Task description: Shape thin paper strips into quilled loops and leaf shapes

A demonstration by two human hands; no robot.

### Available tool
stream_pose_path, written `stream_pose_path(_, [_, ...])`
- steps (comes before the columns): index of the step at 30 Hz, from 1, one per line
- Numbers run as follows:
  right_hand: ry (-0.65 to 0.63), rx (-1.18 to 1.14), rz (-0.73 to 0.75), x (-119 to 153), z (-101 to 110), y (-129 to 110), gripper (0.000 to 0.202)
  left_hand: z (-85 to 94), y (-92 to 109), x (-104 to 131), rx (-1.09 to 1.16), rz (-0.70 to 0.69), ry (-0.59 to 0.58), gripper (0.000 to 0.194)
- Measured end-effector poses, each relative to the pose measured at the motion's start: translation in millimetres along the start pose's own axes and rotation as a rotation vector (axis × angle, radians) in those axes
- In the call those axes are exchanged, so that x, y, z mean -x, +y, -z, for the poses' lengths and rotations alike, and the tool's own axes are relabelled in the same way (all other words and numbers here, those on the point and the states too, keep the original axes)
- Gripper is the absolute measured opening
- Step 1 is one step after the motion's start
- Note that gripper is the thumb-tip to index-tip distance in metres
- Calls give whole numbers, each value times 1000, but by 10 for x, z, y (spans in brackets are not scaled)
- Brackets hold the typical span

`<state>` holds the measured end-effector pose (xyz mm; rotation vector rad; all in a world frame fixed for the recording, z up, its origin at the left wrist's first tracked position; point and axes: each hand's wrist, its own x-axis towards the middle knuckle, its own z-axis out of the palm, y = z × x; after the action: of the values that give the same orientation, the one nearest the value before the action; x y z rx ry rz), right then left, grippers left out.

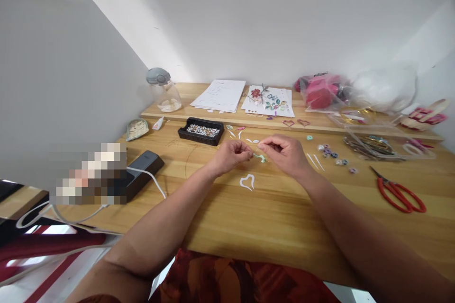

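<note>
back wall [241, 23]: white, brightest at left | left wall [64, 66]: grey | table [270, 227]: wooden, raised rear shelf [190, 92]

A pale wooden table [270, 218] is carrying craft pieces, with a raised ledge [209, 120] running along its back.
On the main top, a shell-shaped dish [137, 129], a small white tube [158, 123] and a dark grey block [146, 170] are sitting at the left; a black tray [213, 140] is standing nearer the middle, with small leaf-shaped pieces [241, 129] lying just beside it. A white heart-shaped outline [242, 181] is lying near the centre; two white strips [313, 162], small bobbins [327, 151], a clear box [412, 155] and red-handled scissors [384, 188] are occupying the right. The ledge is bearing a clear jug [167, 97], a paper stack [220, 96], a sheet strewn with ornaments [287, 108] and a pink-filled bag [322, 94].
</note>
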<state>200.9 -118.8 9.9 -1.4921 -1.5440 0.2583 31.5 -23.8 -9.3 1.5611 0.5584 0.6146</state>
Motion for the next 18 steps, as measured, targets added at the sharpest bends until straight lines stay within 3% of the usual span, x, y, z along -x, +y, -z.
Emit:
stream_pose_path(7, [-40,-322,-174,-44,-18,130,22,5,42,30,249,120,-132,22])
stream_pose_path(13, [-3,-653,-457,4,-204,153,33,-27,94,44,441,155,-10,26])
stream_pose_path(18, [-49,-725,-505,63,-322,139,33,-38,52,6,422,59,99,25])
